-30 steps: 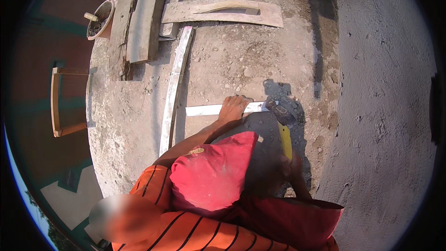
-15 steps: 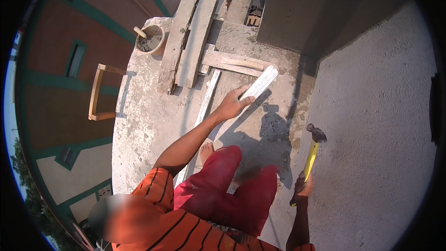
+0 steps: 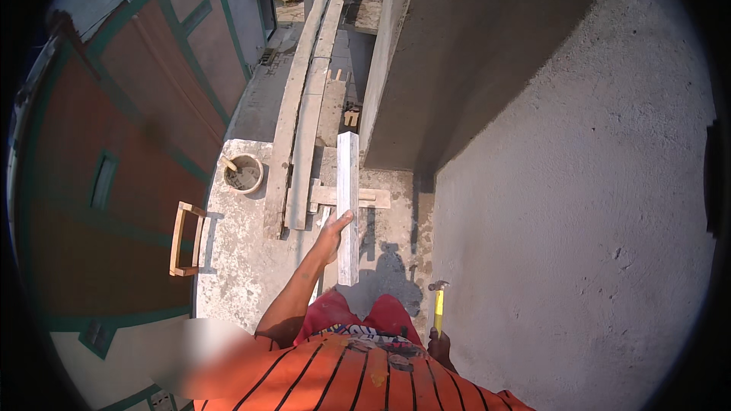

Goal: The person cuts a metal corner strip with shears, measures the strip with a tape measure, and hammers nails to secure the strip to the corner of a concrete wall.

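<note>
My left hand is closed round a white-painted length of squared wood, held upright in the picture above the concrete slab. Its fingers are mostly behind the wood, and the thumb shows at its edge. Low on the right, my right hand grips a hammer by its yellow handle, its dark metal head pointing up, near the grey plastered wall. Beneath the held wood lie short flat boards, and a thin white strip lies next to them, partly hidden by my left hand and the wood.
Two long planks run away from me over the far edge of the slab. Left of them stands a bucket of mortar with a tool handle in it. A wooden frame sticks out at the left edge. A rendered wall rises on the right.
My view has tilted up and I stand more upright. My left hand has turned the white wood from a slant to vertical and lifted it. The hammer is lower, beside my legs.
</note>
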`<state>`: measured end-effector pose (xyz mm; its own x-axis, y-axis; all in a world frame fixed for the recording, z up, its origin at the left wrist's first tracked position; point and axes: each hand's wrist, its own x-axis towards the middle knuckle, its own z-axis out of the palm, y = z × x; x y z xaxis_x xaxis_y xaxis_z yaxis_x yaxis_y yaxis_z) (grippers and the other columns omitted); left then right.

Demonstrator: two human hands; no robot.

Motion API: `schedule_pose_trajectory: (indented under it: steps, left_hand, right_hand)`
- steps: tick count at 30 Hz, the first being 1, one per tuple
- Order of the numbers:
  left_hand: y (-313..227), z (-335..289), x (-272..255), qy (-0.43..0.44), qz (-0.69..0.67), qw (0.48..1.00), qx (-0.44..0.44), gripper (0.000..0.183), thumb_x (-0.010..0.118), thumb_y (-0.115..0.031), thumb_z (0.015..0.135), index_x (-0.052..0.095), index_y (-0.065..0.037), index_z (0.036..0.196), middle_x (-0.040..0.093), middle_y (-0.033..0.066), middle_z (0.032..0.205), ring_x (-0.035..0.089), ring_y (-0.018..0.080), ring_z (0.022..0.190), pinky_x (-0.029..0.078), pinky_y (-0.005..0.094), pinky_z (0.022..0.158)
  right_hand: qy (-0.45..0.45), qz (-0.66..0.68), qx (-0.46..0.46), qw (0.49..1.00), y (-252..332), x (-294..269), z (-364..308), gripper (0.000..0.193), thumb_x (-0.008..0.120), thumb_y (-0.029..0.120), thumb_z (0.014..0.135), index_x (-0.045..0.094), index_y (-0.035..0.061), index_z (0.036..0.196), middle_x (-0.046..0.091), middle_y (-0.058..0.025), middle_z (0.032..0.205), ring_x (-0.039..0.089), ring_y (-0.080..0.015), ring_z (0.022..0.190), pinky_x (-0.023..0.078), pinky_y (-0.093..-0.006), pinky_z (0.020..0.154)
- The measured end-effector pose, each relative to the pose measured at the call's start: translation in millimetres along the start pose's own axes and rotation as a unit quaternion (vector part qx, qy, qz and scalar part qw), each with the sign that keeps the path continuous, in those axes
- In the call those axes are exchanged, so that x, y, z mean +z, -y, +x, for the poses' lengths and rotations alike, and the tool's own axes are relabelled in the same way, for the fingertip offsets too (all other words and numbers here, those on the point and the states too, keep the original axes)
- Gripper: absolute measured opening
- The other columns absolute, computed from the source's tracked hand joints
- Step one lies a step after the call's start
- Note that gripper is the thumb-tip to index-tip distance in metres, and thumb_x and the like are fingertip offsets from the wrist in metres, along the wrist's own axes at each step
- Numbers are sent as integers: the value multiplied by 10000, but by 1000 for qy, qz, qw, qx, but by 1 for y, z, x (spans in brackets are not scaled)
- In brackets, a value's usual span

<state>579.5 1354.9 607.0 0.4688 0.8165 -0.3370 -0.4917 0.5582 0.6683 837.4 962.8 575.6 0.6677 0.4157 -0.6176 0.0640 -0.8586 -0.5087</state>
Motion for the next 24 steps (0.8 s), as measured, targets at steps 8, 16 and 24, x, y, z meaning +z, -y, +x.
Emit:
schedule_pose_trajectory:
  steps: [8,16,24]
  left_hand:
    - [-211,53,136,106,444,810,368,619,620,-367,863,414,-16,1330,567,206,1195,555,299,1098,411,370,948]
    - [-361,104,383,34,624,488,610,577,628,-295,852,441,-32,1329,569,204,1101,590,372,985,472,439,838]
    - [-516,191,563,-180,632,211,723,529,593,-195,866,440,-81,1360,543,136,1264,540,305,1148,406,462,954]
  right_hand:
    - [-81,-41,-105,990,-15,38,75,486,530,473,892,638,-1,897,609,-145,651,621,-265,635,472,-396,608]
    - [-96,24,-153,983,133,-25,132,478,524,473,891,632,11,948,614,-178,687,628,-315,689,472,-427,641]
    - [-66,17,-266,962,280,-109,233,476,518,473,890,626,22,998,620,-211,722,635,-364,743,471,-458,674]
